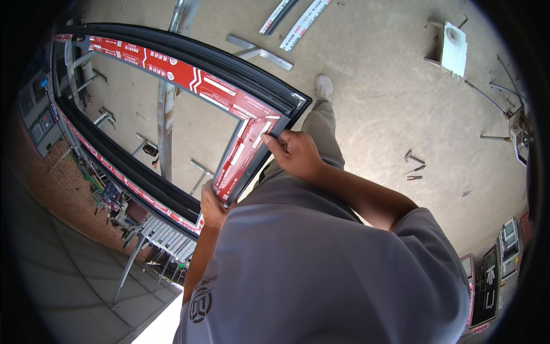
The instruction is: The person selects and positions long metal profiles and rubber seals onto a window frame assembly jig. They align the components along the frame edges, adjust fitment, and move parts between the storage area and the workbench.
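A large rectangular window frame (192, 77) of black metal profile, covered with red printed protective film, extends away to the left. Its short near side lies against the front of my body. My right hand (298, 153) grips that side close to the far right corner, thumb on the red film and the other fingers folded over the black edge. Lower down, my left hand (213, 207) is wrapped round the other end of the same short side; its fingertips are partly hidden by the profile. Inside, the frame is open, and the floor shows through.
A metal support rail (166, 120) runs beneath the frame. On the floor lie a hammer (411, 156), red-handled pliers (414, 178) and film-covered strips (305, 24). A white-topped stool (454, 50) stands far right. Silver profiles (169, 238) are stacked at the left.
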`<state>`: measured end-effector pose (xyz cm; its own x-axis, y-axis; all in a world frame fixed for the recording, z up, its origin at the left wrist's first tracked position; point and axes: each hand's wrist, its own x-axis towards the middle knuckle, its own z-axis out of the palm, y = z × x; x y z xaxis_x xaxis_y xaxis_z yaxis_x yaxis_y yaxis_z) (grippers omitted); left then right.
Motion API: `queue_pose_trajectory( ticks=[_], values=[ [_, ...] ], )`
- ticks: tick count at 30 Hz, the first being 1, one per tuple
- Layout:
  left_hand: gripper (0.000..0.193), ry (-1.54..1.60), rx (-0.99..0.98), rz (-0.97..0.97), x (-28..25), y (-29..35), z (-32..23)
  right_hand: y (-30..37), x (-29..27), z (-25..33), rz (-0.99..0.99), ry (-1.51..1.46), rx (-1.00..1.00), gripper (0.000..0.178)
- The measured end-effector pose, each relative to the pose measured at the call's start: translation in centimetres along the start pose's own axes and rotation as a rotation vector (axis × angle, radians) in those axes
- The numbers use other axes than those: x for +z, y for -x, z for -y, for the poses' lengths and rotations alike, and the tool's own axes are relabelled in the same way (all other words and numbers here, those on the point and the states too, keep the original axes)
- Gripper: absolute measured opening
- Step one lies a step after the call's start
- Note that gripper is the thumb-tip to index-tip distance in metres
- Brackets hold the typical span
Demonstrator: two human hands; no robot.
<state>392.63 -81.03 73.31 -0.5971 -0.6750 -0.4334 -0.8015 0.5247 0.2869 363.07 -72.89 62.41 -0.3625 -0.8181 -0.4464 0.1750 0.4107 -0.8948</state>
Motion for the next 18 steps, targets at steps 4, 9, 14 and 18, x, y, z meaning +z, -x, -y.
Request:
queue_pose_trajectory(
  ticks=[4,9,14,18],
  values=[
    [0.091,-0.001,-0.032,0.002,0.02,0.15,0.15,-0.07,0.02,0.01,-0.009,0.009,0.0,0.053],
    [0.089,0.007,-0.05,-0.03,0.21,0.13,0.25,0.0,0.22,-0.14,-0.017,0.028,0.009,0.054],
    [0.086,0.016,-0.038,-0.082,0.39,-0.11,0.28,0.04,0.44,-0.38,-0.005,-0.04,0.043,0.054],
    [0.082,0.021,-0.034,-0.099,0.34,-0.23,0.28,0.06,0.66,-0.78,0.0,-0.08,0.057,0.052]
  ],
)
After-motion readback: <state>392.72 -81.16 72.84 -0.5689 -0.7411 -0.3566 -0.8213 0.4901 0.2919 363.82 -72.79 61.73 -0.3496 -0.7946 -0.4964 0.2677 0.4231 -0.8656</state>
